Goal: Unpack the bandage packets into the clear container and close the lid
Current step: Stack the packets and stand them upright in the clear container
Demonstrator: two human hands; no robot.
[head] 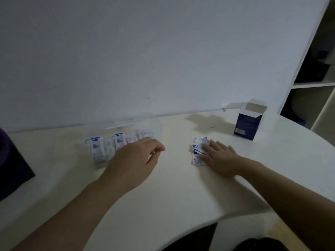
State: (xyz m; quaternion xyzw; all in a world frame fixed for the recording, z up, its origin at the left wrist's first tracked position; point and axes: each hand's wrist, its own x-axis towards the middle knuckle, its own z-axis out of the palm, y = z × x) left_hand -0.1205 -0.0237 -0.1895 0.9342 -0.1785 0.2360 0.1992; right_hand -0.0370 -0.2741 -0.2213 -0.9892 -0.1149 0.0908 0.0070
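A cream table (181,187) stands against a white wall (126,51). On the left part of it sits the clear container (159,129). It is see-through and hard to make out. Inside it, blue and white bandage packets (97,148) stand up in a row. Thin pale lines at its back may be the lid (119,125), but I cannot tell how the lid sits.

The left hand (137,158) is at the front right end of the container. Its fingers are bent a little and loose. The thumb and the first finger are apart, and I see nothing between them.

To the right, well apart from the container, a small pile of packets (197,153) lies flat on the table. The right hand (222,157) rests on this pile. Its fingers are straight and lie flat on the packets.

Farther back on the right stands a dark blue cardboard box (247,125). It is upright and its top flaps are open.

A dark thing (12,167) sits at the left edge of the table. A white shelf (311,85) stands on the far right.
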